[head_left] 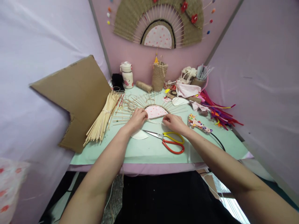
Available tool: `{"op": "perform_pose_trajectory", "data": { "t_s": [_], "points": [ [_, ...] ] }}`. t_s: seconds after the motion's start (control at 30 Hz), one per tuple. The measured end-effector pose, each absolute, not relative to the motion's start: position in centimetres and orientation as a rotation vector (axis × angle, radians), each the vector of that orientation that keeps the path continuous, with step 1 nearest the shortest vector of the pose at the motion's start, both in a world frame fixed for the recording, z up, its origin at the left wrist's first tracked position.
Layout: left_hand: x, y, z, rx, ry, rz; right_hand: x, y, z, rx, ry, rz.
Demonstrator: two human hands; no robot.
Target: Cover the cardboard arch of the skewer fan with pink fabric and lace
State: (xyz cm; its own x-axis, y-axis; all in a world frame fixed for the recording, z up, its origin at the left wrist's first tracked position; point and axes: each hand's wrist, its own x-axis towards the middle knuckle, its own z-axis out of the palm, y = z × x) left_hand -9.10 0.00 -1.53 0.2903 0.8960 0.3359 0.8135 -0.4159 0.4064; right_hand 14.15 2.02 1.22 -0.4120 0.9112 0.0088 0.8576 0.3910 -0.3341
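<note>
A fan-shaped piece with a pink spotted half-circle [156, 111], edged in brown and ringed by thin sticks, lies flat on the table. At its left corner my left hand [139, 116] is closed, its fingertips largely hidden. My right hand [174, 122] pinches just below the right corner. A thin pale strand of twine [155, 122] runs between both hands along the straight lower edge. Nearer me lie scissors [171, 139] with one yellow and one red handle, blades partly apart. Their tip touches or overlaps a white paper piece [140, 134] below my left hand.
A bundle of sticks [104, 119] and folded cardboard [79, 99] stand left. A glue gun [198, 123] with a black cable lies right, before colourful pipe cleaners [221, 112]. Behind are a bottle [127, 76], a twine spool [159, 76] and a finished wall fan [158, 37].
</note>
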Motion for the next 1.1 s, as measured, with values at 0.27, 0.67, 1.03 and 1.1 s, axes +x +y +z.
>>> {"op": "perform_pose_trajectory", "data": {
  "t_s": [0.27,0.67,1.03,1.1],
  "points": [
    [-8.9,-0.3,-1.4,2.431,1.599,0.781,11.6,2.5,0.7,-1.543,-2.520,0.390],
    [-8.5,-0.2,-1.5,2.421,1.625,0.816,12.1,1.9,0.6,-1.515,-2.466,0.258],
    [-8.1,-0.3,-1.2,2.406,1.702,0.773,11.6,3.1,0.6,-1.569,-2.399,0.138],
    [-8.0,-0.3,-1.2,2.395,1.723,0.759,11.6,3.3,0.4,-1.575,-2.398,0.128]
  ]
}}
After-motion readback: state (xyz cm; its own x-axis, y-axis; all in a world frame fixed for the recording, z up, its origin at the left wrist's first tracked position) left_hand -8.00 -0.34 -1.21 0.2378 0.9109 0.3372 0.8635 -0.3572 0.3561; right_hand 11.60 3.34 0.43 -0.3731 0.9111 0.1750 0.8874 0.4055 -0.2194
